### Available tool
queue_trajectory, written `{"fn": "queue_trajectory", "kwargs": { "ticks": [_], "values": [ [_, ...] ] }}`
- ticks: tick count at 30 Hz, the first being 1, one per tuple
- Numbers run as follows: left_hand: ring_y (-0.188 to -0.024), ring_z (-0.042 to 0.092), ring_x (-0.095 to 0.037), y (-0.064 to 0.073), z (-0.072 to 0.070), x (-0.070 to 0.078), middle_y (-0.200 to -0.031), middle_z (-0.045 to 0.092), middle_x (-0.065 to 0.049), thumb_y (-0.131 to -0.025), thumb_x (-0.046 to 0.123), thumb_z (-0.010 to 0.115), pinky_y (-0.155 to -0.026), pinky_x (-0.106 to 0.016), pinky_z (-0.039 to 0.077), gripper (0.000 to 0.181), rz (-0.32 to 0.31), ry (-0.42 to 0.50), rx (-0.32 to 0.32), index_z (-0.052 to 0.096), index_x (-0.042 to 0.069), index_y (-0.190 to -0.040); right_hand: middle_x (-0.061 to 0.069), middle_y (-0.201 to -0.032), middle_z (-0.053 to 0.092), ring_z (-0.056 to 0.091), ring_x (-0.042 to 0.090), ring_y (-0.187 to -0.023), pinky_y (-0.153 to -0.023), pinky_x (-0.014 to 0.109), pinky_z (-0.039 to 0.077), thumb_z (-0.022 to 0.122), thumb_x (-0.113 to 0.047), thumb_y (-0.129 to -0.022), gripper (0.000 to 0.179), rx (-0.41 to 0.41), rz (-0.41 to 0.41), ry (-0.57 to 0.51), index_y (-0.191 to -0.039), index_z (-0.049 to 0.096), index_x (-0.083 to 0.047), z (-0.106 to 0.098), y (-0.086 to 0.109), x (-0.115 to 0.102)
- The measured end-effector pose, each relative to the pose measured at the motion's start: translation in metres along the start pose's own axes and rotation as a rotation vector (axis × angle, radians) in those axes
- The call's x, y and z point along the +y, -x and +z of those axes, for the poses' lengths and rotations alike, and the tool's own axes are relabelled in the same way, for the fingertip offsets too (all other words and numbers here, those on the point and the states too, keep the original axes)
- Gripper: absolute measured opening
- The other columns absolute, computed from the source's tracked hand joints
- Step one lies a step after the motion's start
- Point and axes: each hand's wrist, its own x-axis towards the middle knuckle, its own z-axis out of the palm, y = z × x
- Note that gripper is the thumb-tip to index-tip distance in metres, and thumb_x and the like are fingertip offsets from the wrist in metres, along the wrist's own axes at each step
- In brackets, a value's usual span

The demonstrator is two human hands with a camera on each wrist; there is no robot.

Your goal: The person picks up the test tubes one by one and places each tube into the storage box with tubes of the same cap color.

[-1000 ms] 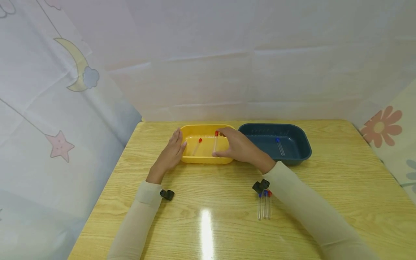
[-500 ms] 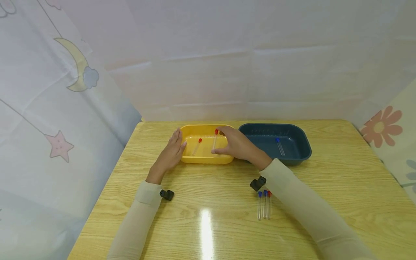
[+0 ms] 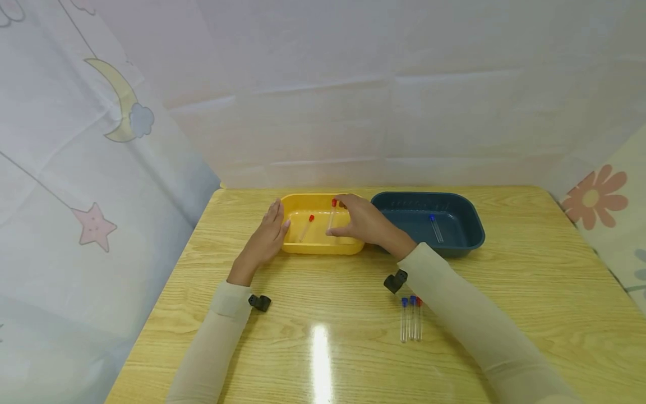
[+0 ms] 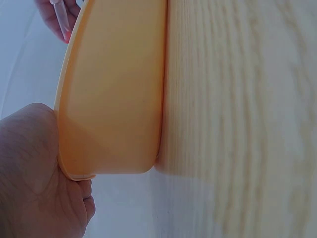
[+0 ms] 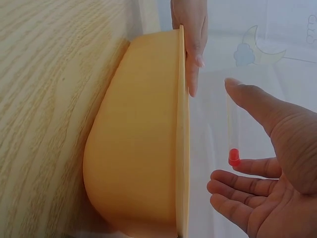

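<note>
A test tube with a red cap (image 3: 331,216) stands near upright between the thumb and index finger of my right hand (image 3: 370,223), pinched at its two ends. In the right wrist view that tube (image 5: 232,124) is above rim level, beside the yellow basin (image 5: 143,124). Inside the yellow basin (image 3: 323,248) another red-capped test tube (image 3: 305,229) lies slanted. My left hand (image 3: 264,235) rests with straight fingers along the basin's left end. The left wrist view shows the left hand (image 4: 39,173) touching the basin's rim (image 4: 63,99).
A dark blue basin (image 3: 471,244) stands right of the yellow one, and a blue-capped tube (image 3: 437,230) lies in it. Several capped tubes (image 3: 404,322), blue and red, lie on the table (image 3: 282,348) beside the right forearm. A printed cloth (image 3: 323,129) hangs behind.
My right hand has shifted slightly left and away from me with the red-capped test tube, above the yellow basin. My left hand has stayed in place.
</note>
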Motion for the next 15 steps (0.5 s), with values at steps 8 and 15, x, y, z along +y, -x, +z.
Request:
{"fn": "queue_trajectory", "kwargs": {
  "ticks": [8, 15],
  "values": [
    [-0.156, -0.003, -0.034, 0.0008, 0.0003, 0.0004, -0.168, -0.011, -0.014, -0.114, 0.037, 0.023, -0.125, -0.049, 0.004, 0.066, -0.003, -0.001, 0.004, 0.000, -0.005, -0.160, 0.019, -0.143, 0.053, 0.052, 0.037, -0.131, -0.105, 0.051, 0.046, 0.081, -0.045, -0.086, 0.083, -0.004, 0.014, -0.003, -0.148, 0.046, -0.002, 0.0025, -0.0054, 0.0011],
    [-0.156, -0.005, -0.030, 0.0013, 0.0009, 0.0001, -0.169, -0.010, -0.014, -0.114, 0.037, 0.023, -0.125, -0.048, 0.004, 0.066, -0.003, 0.008, 0.010, 0.002, -0.005, -0.160, 0.018, -0.142, 0.054, 0.052, 0.038, -0.130, -0.105, 0.051, 0.045, 0.081, -0.046, -0.086, 0.084, -0.003, -0.007, 0.009, -0.147, 0.047, 0.000, 0.0072, -0.0104, 0.0029]
  ]
}}
